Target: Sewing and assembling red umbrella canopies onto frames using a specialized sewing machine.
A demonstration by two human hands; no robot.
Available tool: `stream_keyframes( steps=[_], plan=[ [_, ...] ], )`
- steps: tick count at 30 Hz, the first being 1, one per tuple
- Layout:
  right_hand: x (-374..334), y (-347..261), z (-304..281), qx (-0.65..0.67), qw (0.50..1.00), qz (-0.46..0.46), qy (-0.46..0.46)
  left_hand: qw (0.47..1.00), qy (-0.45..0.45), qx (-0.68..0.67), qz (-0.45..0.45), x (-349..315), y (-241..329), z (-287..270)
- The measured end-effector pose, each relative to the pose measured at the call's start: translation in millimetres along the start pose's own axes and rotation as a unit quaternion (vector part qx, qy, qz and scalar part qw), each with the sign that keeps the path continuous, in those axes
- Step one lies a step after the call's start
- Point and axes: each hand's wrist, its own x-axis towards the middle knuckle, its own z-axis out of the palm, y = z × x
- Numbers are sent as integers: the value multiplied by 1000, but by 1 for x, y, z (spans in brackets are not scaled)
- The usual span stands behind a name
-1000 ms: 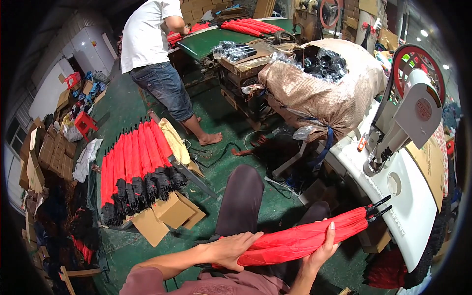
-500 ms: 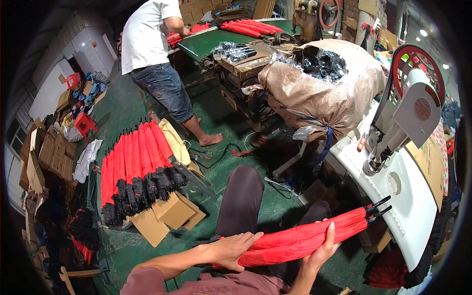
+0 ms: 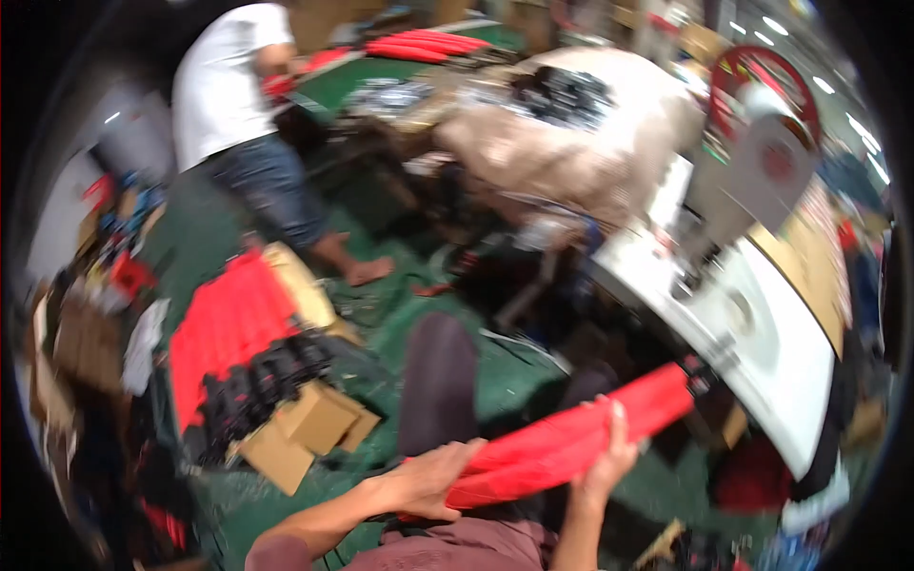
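Softly creased red umbrella bundle (image 3: 535, 449), snug in left hand (image 3: 433, 481) and right hand (image 3: 606, 464) grip.

White table (image 3: 792, 385) carries a grey machine (image 3: 769, 169) — green table (image 3: 333, 82), red umbrellas (image 3: 424, 46).

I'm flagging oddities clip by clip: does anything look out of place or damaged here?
A red scrap lies loose on the green floor near the co-worker's bare foot, away from the folded umbrellas. The red bundle, held by the left hand and right hand, looks orderly, though blur would hide fine damage.
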Motion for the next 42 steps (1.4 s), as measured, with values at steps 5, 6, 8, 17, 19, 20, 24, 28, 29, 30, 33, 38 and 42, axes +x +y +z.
stream_keyframes(
  steps=[5, 6, 8, 17, 19, 20, 24, 28, 29, 30, 33, 38, 42],
  plan=[
    [-9, 13, 27, 1, 999, -1, -44, 989, -15, -55, -138, -12, 25, -20],
    [-11, 5, 32, 34, 998, 12, -58, 990, -39, -55, -120, -5, 23, -17],
    [-11, -5, 24, 31, 999, -2, -43, 992, -45, -31, -109, 1, 21, -15],
    [-11, -7, 11, 19, 996, -6, -92, 996, -9, 31, -79, 1, 20, 6],
    [-11, -7, 8, 21, 994, 5, -109, 996, 3, 41, -83, -3, 19, 10],
    [-12, -8, 7, 31, 992, 10, -120, 995, 13, 49, -82, -5, 19, 12],
    [-12, -11, 7, 65, 987, 19, -145, 991, 45, 99, -76, -12, 20, 20],
    [-12, -11, 9, 98, 982, 22, -159, 987, 66, 129, -73, -17, 24, 25],
    [-12, -11, 9, 107, 981, 24, -162, 986, 71, 134, -73, -17, 25, 25],
    [-12, -11, 9, 116, 979, 27, -165, 985, 73, 135, -75, -17, 25, 25],
    [-12, -11, 11, 82, 984, 31, -154, 989, 63, 101, -91, -15, 25, 21],
    [-15, -9, 24, 54, 986, 24, -153, 992, 34, 16, -121, -14, 20, -1],
    [-22, -5, 46, 7, 976, 2, -217, 990, 29, -27, -138, -29, 15, -20]
  ],
)
